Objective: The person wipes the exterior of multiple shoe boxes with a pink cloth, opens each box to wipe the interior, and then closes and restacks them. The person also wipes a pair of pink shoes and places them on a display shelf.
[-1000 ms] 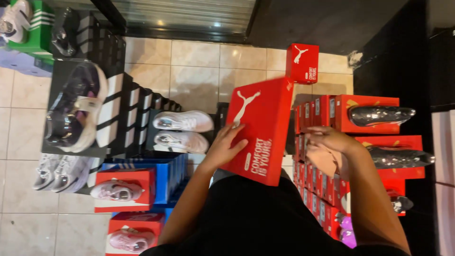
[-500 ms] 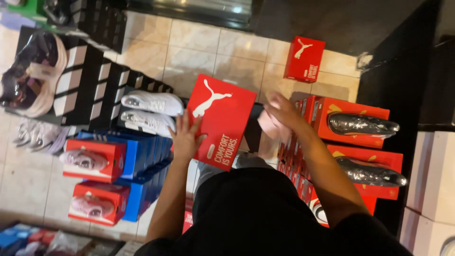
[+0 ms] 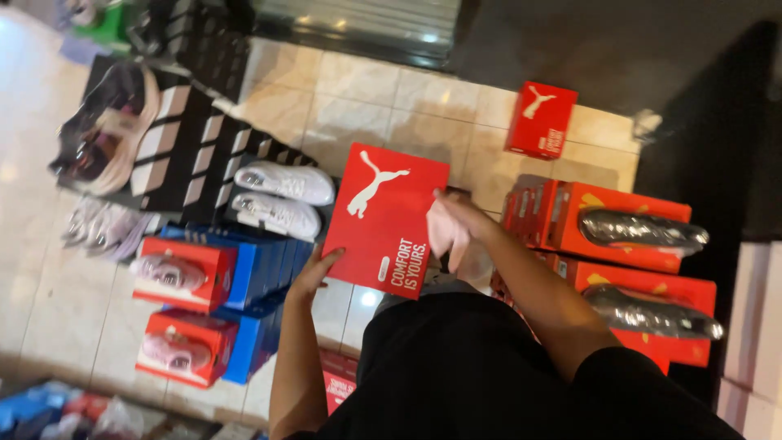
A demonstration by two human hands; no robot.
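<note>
the red shoebox lid (image 3: 383, 218) is held up in front of the person's torso, tilted, its printed top facing the camera, above the tiled floor (image 3: 366, 106). the left hand (image 3: 314, 270) supports its lower left edge from below; the fingers lie against the lid's underside, so their spread cannot be told exactly, but they are holding the lid. the right hand (image 3: 452, 228) is at the lid's right edge, fingers curled narrow over that edge; the view is blurred there and whether they truly clamp the lid cannot be told.

surroundings: just left of the lid, a pair of white sneakers (image 3: 281, 198) rests on stacked boxes. further left stands a row of black boxes with white stripes (image 3: 187, 155), a dark shoe (image 3: 102, 130) on top. below these, red boxes (image 3: 186, 273) with pale shoes on them sit against blue boxes (image 3: 261, 269). to the right, orange boxes (image 3: 619, 224) are stacked, each topped by a wrapped dark shoe (image 3: 643, 231). a single small red box (image 3: 540, 120) lies on the floor, well apart from the lid, near the dark doorway mat (image 3: 619, 49).
</note>
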